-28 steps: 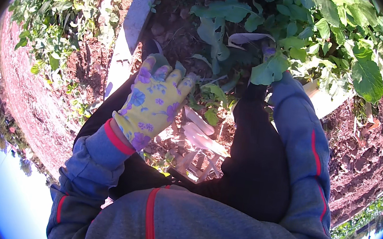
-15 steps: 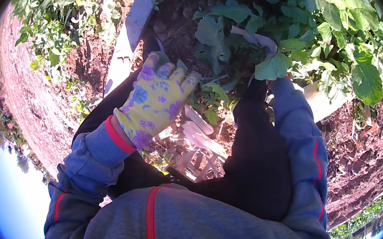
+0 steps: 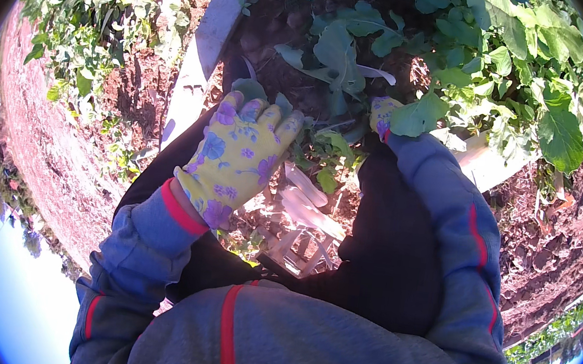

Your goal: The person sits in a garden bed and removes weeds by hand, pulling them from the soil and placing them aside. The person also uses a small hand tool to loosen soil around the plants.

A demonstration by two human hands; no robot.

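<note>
My left hand (image 3: 237, 154), in a yellow glove with purple and blue flowers, is closed with its fingers curled down. Green leaves (image 3: 248, 89) stick out past the fingertips, held in the grip. My right hand (image 3: 383, 115) wears a matching glove and looks closed beside my right leg. A broad green leaf (image 3: 419, 114) covers part of it, so what it grips is hidden. Just above lies a pale, narrow strip (image 3: 378, 74) whose kind I cannot make out. Between the hands are shaded leafy plants (image 3: 338, 54) and dark soil.
A pale board-like edge (image 3: 201, 57) runs up the left side, another pale slab (image 3: 491, 165) lies at right. Pale elongated pieces (image 3: 306, 209) and a small slatted frame (image 3: 305, 252) rest between my legs. Dense foliage (image 3: 535, 59) fills the upper right; reddish soil (image 3: 41, 168) lies at left.
My right hand has moved left and slightly down, out from under the foliage. The pale strip and nearby leaves have shifted. My left hand has stayed almost where it was.
</note>
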